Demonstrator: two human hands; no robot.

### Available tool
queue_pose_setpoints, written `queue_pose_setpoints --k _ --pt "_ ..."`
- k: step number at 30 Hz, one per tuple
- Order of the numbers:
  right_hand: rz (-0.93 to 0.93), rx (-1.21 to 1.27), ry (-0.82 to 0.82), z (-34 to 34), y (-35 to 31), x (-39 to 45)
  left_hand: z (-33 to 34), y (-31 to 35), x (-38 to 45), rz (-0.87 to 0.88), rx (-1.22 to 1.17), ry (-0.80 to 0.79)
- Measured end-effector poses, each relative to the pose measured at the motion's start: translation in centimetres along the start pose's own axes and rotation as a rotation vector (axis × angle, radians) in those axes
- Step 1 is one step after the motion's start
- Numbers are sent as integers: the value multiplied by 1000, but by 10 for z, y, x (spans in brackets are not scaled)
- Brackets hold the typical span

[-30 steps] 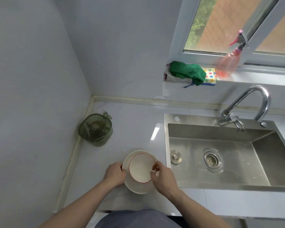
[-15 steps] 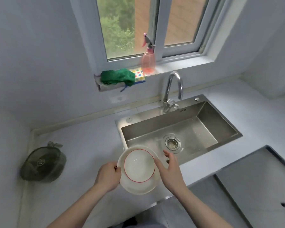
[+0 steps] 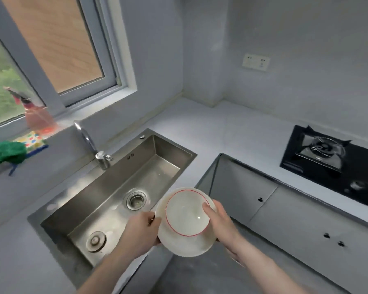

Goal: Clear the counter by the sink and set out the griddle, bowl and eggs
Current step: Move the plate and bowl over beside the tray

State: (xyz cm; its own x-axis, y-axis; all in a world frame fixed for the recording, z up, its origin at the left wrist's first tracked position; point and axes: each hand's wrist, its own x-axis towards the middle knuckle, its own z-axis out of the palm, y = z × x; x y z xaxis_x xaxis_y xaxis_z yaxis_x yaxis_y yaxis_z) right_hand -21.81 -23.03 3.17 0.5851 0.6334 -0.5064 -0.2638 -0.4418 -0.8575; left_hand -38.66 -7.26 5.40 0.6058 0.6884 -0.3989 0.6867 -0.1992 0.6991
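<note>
I hold a white plate (image 3: 183, 245) with a white red-rimmed bowl (image 3: 186, 215) sitting on it, in the air over the sink's right front corner. My left hand (image 3: 141, 230) grips the plate's left edge. My right hand (image 3: 219, 221) grips the right side, its thumb over the bowl's rim. No griddle or eggs are in view.
The steel sink (image 3: 115, 194) with tap (image 3: 87, 143) lies to the left. A pink spray bottle (image 3: 37, 115) and green cloth (image 3: 5, 153) are on the windowsill. White counter (image 3: 210, 132) runs right to a black gas hob (image 3: 331, 158). Grey cabinets (image 3: 285, 213) stand below.
The plate and bowl were lifted off the counter left of the sink and carried right. My view swung right, bringing the corner counter and hob into sight.
</note>
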Motion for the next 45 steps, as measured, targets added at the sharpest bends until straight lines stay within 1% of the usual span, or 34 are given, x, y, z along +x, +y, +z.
queue_pose_setpoints --k 4,6,7,12,15,18,21,24,28,31,36,39,45 --pt "-6 36 129 -72 11 -13 49 55 14 82 47 -120" --pt "-8 60 214 -111 20 -23 77 87 22 132 108 -202" --pt "-4 63 229 -120 20 -27 84 95 23 136 107 -234" --pt "29 227 417 -196 30 -45 147 168 45 254 165 -414" --pt "34 297 490 -223 29 -52 173 202 53 300 132 -487" --pt "48 339 586 -252 28 -55 200 236 70 337 155 -560" --pt "84 390 704 -281 29 -54 229 274 91 415 203 -657" --pt "124 458 799 -305 27 -56 257 309 107 472 194 -741" --pt "128 550 900 -330 19 -63 295 348 117 581 205 -800" --pt "139 595 1007 -351 27 -73 331 372 117 637 232 -880" --pt "123 678 1112 -382 37 -96 375 408 101 681 296 -993" --pt "115 702 1140 -409 44 -108 407 429 90 727 323 -1035" --pt "77 698 1163 -483 61 -139 476 475 58 776 292 -1032"
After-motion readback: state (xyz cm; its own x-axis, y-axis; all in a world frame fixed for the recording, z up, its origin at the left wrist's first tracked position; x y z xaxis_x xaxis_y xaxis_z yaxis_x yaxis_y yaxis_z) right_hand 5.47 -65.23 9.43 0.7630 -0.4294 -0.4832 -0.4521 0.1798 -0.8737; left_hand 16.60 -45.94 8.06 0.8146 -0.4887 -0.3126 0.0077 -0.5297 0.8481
